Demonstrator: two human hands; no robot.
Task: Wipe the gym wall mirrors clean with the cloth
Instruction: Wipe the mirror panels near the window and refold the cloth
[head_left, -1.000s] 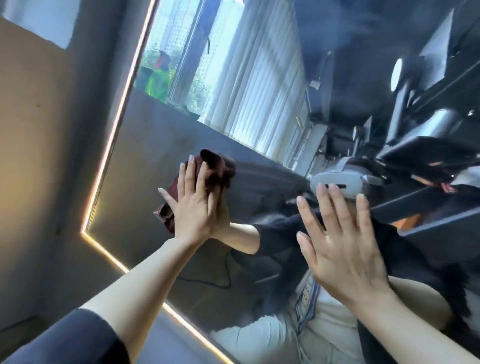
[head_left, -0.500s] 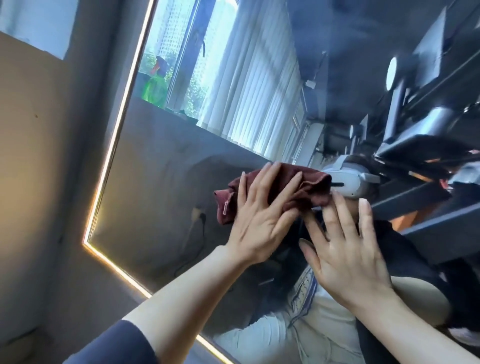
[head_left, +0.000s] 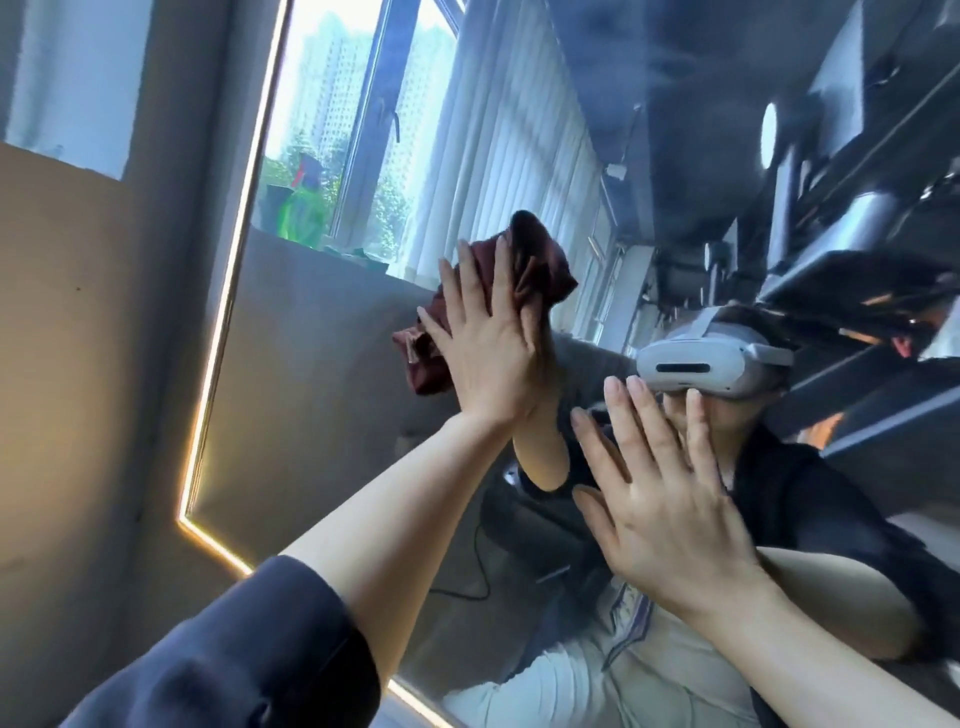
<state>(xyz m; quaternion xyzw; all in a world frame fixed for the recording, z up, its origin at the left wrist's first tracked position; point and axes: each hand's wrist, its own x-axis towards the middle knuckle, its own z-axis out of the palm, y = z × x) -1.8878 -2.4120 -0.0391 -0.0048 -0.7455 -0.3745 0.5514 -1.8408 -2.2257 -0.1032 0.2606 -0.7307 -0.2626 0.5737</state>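
A large wall mirror (head_left: 322, 415) fills most of the view, edged by a glowing light strip. My left hand (head_left: 483, 338) presses a bunched dark red cloth (head_left: 540, 265) flat against the glass, fingers straight and spread. The cloth sticks out above and to the left of that hand. My right hand (head_left: 660, 499) lies flat on the mirror lower right, fingers straight, holding nothing.
A beige wall (head_left: 78, 364) borders the mirror on the left. The lit strip (head_left: 218, 332) marks the mirror's left and bottom edges. The glass reflects a window, vertical blinds, gym machines and a person wearing a headset.
My left hand has swept the cloth across the glass, first to the right, then back up and leftward. My right hand has stayed pressed in nearly the same spot.
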